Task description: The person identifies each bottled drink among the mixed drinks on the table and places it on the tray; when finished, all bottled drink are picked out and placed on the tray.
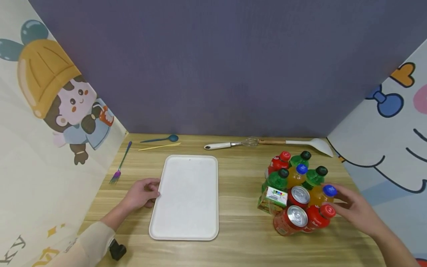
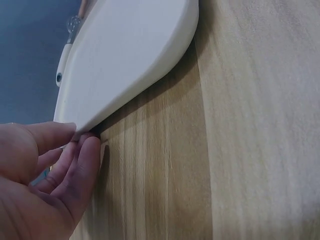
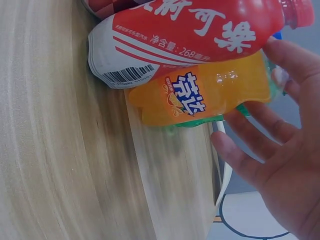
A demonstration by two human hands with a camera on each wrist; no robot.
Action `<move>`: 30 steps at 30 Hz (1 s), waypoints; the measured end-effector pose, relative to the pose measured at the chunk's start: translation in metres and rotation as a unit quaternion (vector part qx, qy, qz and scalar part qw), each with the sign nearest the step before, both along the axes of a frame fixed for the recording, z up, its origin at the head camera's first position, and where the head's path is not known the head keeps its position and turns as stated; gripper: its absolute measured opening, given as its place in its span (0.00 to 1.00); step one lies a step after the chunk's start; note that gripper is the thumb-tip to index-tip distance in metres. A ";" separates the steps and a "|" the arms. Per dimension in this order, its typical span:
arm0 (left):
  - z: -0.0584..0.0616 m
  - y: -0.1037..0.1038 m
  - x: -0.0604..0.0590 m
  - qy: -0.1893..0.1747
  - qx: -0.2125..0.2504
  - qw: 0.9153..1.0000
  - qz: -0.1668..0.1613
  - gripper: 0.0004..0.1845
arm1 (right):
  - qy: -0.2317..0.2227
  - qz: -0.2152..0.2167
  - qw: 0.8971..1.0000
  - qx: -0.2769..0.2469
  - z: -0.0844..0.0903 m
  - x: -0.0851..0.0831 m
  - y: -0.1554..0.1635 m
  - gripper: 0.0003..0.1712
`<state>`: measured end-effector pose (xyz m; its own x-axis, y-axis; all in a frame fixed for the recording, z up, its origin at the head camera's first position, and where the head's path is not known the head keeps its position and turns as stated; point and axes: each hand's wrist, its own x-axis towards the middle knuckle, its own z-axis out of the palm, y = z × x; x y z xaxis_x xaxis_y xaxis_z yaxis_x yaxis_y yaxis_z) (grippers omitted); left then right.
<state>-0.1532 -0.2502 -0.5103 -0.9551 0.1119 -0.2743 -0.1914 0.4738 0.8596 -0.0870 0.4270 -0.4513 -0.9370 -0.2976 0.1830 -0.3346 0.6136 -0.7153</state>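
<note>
On the wooden table lies a white rectangular tray [image 1: 186,196]. My left hand [image 1: 144,193] pinches its left edge; the left wrist view shows the thumb at the rim and the fingers curled beneath it. At the right, my right hand [image 1: 355,209] reaches to an orange soda bottle [image 3: 195,90] with a blue cap. Its fingers are spread and fairly straight by the bottle's upper part; whether they touch it is hard to tell. A red-labelled bottle [image 3: 185,42] stands beside the orange one, close to the thumb.
Clustered near my right hand are green bottles [image 1: 277,180], cola cans [image 1: 290,220] and a small drink carton [image 1: 272,200]. Along the back lie a whisk [image 1: 230,144], a spatula [image 1: 297,142] and a blue spoon [image 1: 160,139]. A fork [image 1: 121,163] lies left.
</note>
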 end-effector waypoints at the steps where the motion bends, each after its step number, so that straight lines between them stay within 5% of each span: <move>1: 0.001 0.001 0.000 -0.003 0.000 1.000 0.004 0.31 | -0.001 0.000 1.000 -0.001 0.000 0.000 0.000 0.35; 17: 0.004 0.005 0.004 -0.051 0.014 0.998 0.043 0.28 | -0.057 -0.126 0.990 -0.031 -0.008 0.000 -0.003 0.24; 30: 0.009 0.011 0.007 -0.031 -0.008 0.999 0.039 0.27 | -0.049 -0.148 0.986 -0.062 -0.006 0.001 -0.007 0.21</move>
